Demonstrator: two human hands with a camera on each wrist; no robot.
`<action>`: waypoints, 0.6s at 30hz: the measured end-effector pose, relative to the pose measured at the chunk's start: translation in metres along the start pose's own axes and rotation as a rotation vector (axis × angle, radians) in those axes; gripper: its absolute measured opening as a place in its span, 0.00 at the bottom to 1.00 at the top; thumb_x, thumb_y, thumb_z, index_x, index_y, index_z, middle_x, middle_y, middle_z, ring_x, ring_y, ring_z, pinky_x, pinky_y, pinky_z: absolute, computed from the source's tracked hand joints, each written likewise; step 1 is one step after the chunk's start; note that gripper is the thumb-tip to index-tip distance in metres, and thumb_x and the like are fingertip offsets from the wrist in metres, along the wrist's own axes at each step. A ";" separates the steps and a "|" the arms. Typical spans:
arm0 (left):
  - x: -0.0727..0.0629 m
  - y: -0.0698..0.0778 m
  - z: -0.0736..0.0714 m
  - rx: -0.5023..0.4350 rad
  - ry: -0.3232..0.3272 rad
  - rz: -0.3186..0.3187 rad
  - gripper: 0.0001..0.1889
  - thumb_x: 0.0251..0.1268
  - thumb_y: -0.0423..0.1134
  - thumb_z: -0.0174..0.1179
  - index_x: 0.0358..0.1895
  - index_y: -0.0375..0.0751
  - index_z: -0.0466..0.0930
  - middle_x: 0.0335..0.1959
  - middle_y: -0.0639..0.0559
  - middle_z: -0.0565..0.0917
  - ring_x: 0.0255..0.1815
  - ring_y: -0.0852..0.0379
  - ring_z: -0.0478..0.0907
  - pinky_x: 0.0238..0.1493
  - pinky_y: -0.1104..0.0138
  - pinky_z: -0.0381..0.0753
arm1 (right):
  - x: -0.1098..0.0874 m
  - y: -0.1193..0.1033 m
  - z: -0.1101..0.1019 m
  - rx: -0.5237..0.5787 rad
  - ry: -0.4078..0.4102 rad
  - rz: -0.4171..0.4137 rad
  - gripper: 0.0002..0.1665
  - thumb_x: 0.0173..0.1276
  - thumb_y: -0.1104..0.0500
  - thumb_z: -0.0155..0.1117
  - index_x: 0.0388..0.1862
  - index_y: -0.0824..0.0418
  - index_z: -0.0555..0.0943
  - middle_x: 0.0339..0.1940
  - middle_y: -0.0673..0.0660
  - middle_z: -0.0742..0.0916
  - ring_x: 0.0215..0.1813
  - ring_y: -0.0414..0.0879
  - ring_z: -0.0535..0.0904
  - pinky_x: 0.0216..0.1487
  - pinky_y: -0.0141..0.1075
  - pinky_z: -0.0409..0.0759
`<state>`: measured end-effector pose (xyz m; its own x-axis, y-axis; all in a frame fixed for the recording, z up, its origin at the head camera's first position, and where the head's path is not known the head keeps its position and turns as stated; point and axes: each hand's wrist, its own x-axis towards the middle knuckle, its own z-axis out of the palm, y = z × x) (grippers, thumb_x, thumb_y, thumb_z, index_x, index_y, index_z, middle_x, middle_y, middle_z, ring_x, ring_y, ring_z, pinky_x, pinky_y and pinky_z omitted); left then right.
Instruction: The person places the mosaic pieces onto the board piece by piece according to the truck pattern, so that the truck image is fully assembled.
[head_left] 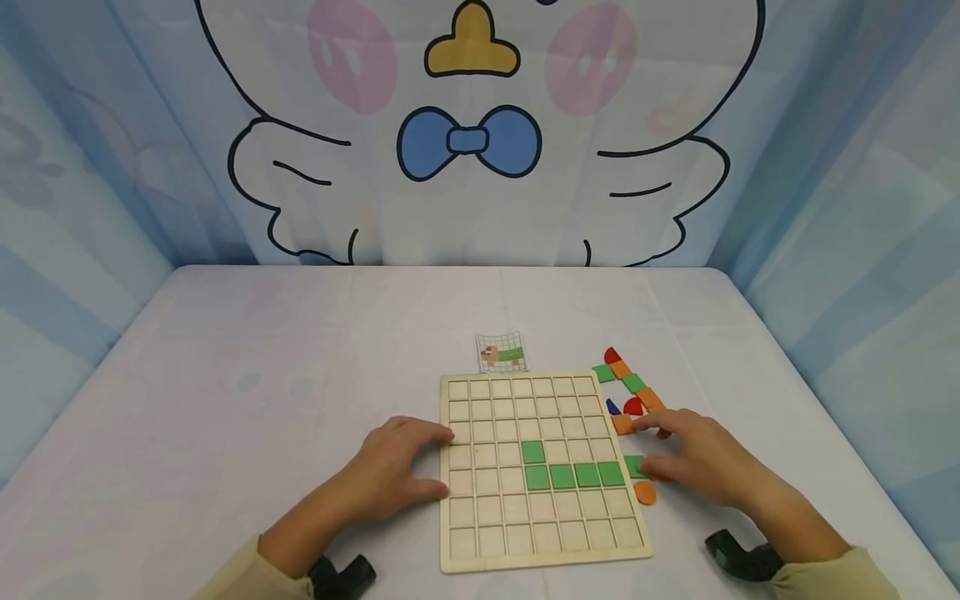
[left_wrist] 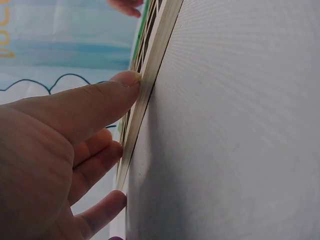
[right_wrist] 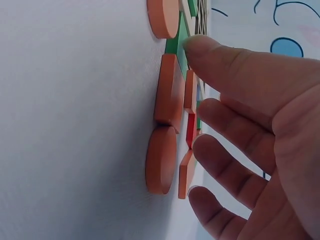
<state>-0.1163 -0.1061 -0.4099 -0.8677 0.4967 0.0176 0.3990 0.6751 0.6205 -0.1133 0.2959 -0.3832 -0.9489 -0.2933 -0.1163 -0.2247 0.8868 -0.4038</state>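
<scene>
A wooden grid board [head_left: 514, 534] lies on the table, with several green square tiles [head_left: 562, 477] seated in its cells, most in one row and one above the row's left end. My left hand [head_left: 390, 467] touches the board's left edge with thumb and fingertips, the fingers spread; the left wrist view shows its thumb [left_wrist: 112, 95] at the wooden rim. To the right of the board, my right hand [head_left: 705, 454] is over the loose pieces, its fingers slightly bent and nothing held. Its thumb is close to a green tile [right_wrist: 183, 42]; contact is unclear.
Loose orange, green, red and blue pieces lie along the board's right side, among them an orange disc [head_left: 644, 492] and a red half-round piece [head_left: 612, 356]. A small picture card [head_left: 501, 353] with a gridded pattern lies behind the board. Patterned curtains surround the white-covered table [head_left: 285, 358].
</scene>
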 end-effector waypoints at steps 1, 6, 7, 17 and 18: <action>0.000 0.000 0.000 0.000 -0.001 0.000 0.29 0.51 0.41 0.77 0.59 0.42 0.80 0.58 0.51 0.81 0.62 0.44 0.70 0.62 0.44 0.66 | 0.000 0.001 0.000 -0.001 -0.002 0.000 0.27 0.60 0.50 0.76 0.57 0.56 0.82 0.45 0.51 0.82 0.46 0.50 0.75 0.45 0.48 0.76; 0.000 0.000 0.000 -0.006 0.001 0.000 0.29 0.51 0.41 0.77 0.58 0.42 0.80 0.57 0.51 0.81 0.62 0.45 0.70 0.62 0.44 0.66 | -0.002 0.002 0.000 -0.015 -0.005 -0.001 0.29 0.59 0.48 0.77 0.57 0.57 0.82 0.44 0.51 0.82 0.46 0.50 0.75 0.46 0.49 0.76; -0.001 0.000 0.000 -0.007 0.001 0.000 0.29 0.51 0.41 0.77 0.58 0.42 0.80 0.57 0.51 0.81 0.62 0.45 0.70 0.62 0.44 0.66 | -0.002 0.003 0.000 -0.017 -0.007 -0.004 0.29 0.59 0.48 0.77 0.57 0.57 0.82 0.44 0.52 0.82 0.46 0.50 0.75 0.46 0.49 0.76; 0.000 -0.001 0.000 -0.002 0.004 0.000 0.29 0.51 0.42 0.77 0.59 0.42 0.80 0.57 0.52 0.81 0.62 0.45 0.70 0.62 0.44 0.66 | -0.002 0.004 0.003 -0.020 0.001 -0.013 0.29 0.58 0.48 0.78 0.56 0.58 0.83 0.44 0.50 0.82 0.45 0.49 0.75 0.45 0.49 0.77; 0.000 -0.001 0.000 -0.003 0.003 -0.004 0.29 0.51 0.42 0.77 0.59 0.42 0.80 0.57 0.52 0.81 0.62 0.45 0.70 0.62 0.44 0.66 | -0.001 0.003 0.003 -0.020 0.004 -0.015 0.29 0.58 0.48 0.78 0.55 0.58 0.83 0.43 0.50 0.82 0.45 0.49 0.75 0.45 0.48 0.77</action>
<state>-0.1163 -0.1068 -0.4102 -0.8701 0.4926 0.0174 0.3947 0.6752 0.6231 -0.1121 0.2983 -0.3871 -0.9464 -0.3050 -0.1066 -0.2429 0.8892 -0.3876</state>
